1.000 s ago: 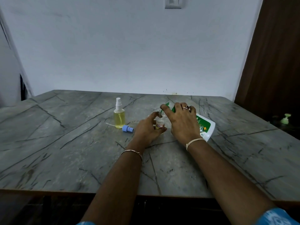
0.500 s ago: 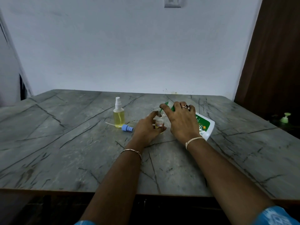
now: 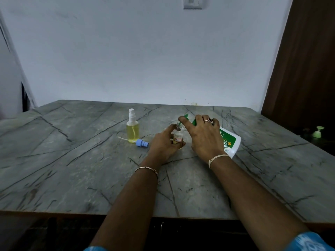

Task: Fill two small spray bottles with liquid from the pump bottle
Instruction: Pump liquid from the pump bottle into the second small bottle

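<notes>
- We see the left hand (image 3: 164, 144) resting on the grey veined surface (image 3: 72, 160), with thumb and fingers curled round a small bottle (image 3: 177, 138) and holding it upright.
- The small bottle carries a red-edged label. Its neck is uncapped, and we make out yellowish liquid in its lower part.
- The right hand (image 3: 203, 136) grips the upper end of the pump bottle (image 3: 231, 142), with the fingers wrapped over the green top and the forefinger stretched out toward the small bottle's neck.
- The pump bottle is white with a green label. It lies tilted, its base pointing right and toward us and its green spout at the mouth of the small bottle. We cannot tell whether spout and mouth touch.
- Left of the hands and apart from them, a second spray bottle (image 3: 133, 128) stands upright with its white sprayer fitted, and it is filled with yellow liquid.
- Just beside its base lies a blue spray cap (image 3: 142, 143), on its side with its thin white tube pointing left.
- Each wrist wears a thin bracelet, and the right hand has a ring.
- At the far right, off the surface, we notice a pale green pump head (image 3: 317, 132) in the shadow.
</notes>
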`<move>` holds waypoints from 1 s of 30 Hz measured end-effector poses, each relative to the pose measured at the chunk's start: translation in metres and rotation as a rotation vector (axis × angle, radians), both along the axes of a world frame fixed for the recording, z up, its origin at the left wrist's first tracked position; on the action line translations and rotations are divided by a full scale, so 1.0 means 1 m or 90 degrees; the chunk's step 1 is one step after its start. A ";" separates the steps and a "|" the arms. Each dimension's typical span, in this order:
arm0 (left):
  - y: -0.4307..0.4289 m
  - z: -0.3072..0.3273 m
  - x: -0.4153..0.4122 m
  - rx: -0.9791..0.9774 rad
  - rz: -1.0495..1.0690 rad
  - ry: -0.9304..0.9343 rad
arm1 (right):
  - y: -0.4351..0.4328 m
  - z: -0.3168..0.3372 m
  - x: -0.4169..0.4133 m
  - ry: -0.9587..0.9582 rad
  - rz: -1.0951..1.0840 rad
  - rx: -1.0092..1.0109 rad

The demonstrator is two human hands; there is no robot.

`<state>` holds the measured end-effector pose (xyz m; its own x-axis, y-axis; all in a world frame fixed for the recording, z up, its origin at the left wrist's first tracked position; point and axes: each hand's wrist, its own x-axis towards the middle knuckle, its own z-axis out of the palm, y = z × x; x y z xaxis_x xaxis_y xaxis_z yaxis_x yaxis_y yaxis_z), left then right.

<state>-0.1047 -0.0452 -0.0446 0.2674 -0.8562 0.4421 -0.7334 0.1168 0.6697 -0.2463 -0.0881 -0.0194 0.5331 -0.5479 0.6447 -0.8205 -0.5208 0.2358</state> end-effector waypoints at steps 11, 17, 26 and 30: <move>0.000 -0.001 0.000 0.005 -0.005 0.006 | 0.000 0.000 0.003 -0.005 0.002 -0.008; 0.001 -0.001 -0.001 -0.001 -0.006 0.009 | 0.001 -0.001 0.000 0.001 0.000 -0.005; 0.003 0.001 -0.002 0.005 -0.004 0.001 | 0.000 0.000 0.005 -0.011 0.001 -0.015; 0.002 0.001 -0.001 0.011 0.003 -0.009 | 0.002 0.000 0.003 -0.005 0.000 -0.007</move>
